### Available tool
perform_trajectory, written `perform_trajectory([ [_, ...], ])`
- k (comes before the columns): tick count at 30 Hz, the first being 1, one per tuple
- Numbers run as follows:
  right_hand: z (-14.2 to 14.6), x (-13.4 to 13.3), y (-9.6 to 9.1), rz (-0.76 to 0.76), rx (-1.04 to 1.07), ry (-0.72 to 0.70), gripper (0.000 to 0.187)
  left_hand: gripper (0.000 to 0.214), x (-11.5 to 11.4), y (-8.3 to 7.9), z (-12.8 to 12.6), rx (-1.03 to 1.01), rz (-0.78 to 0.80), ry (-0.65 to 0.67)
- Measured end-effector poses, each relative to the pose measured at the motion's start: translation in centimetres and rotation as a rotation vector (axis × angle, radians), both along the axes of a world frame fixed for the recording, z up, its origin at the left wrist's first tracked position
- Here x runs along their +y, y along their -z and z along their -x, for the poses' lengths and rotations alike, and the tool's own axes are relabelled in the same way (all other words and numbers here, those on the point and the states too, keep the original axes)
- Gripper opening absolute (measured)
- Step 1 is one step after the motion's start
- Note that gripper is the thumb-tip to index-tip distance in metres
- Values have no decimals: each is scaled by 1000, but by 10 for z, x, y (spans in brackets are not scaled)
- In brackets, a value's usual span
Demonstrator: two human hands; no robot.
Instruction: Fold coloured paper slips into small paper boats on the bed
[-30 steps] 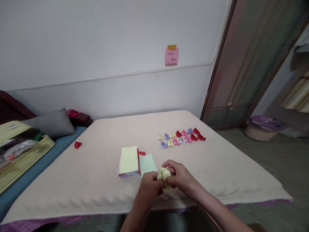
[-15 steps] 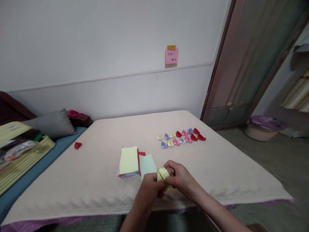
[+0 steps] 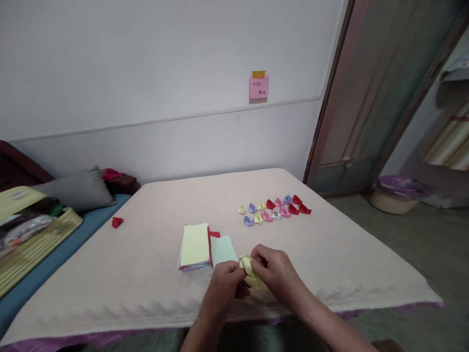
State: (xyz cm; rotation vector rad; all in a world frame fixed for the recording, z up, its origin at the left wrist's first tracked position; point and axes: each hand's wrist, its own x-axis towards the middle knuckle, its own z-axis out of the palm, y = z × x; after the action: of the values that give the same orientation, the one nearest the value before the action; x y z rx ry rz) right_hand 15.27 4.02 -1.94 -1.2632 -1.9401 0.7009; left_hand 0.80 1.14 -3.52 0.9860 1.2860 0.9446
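A folded piece of yellow paper (image 3: 250, 274) is pinched between my two hands near the table's front edge. My left hand (image 3: 227, 281) grips its left side, thumb on top. On its upper right side, the fingers of my right hand (image 3: 271, 266) are closed. The exact shape of the fold is partly hidden by the fingers. Just beyond my left hand lies a pale green sheet (image 3: 223, 248), partly covered by it. Beside that sheet sits a stack of coloured paper (image 3: 195, 244) with a yellow sheet on top and a red sheet (image 3: 215, 234) sticking out.
Several small folded paper boats (image 3: 267, 215) stand in two rows at the right back of the cloth-covered table (image 3: 157, 274). A crumpled-looking red paper piece (image 3: 117, 222) lies far left. A pink note (image 3: 259, 87) is taped to the wall. A lined bin (image 3: 397, 194) stands on the floor.
My hands have shifted slightly apart on the yellow paper, and its folds have opened out a little between them. The camera view has moved slightly.
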Motion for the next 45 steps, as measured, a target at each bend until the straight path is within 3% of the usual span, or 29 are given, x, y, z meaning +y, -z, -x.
perform_trajectory([
  [4,-2,1,-1,-18,-48,13,11,14,0,0,2,-12,24,-15],
  [12,-2,2,4,99,102,-28,11,16,5,8,-2,112,-59,-144],
  [17,-5,15,16,379,258,-69,8,14,8,6,1,88,-44,-151],
  [20,-12,28,26,420,229,-42,8,14,8,0,7,51,-44,-161],
  [28,-34,72,57,450,-114,156,6,16,10,5,18,6,-54,-160],
  [32,-45,85,70,465,-327,182,22,18,12,10,21,21,-64,-160],
  [39,-76,73,59,315,-576,210,18,16,10,5,31,21,-66,-135],
  [45,-54,55,63,256,-694,135,21,15,13,8,29,-18,-51,-111],
])
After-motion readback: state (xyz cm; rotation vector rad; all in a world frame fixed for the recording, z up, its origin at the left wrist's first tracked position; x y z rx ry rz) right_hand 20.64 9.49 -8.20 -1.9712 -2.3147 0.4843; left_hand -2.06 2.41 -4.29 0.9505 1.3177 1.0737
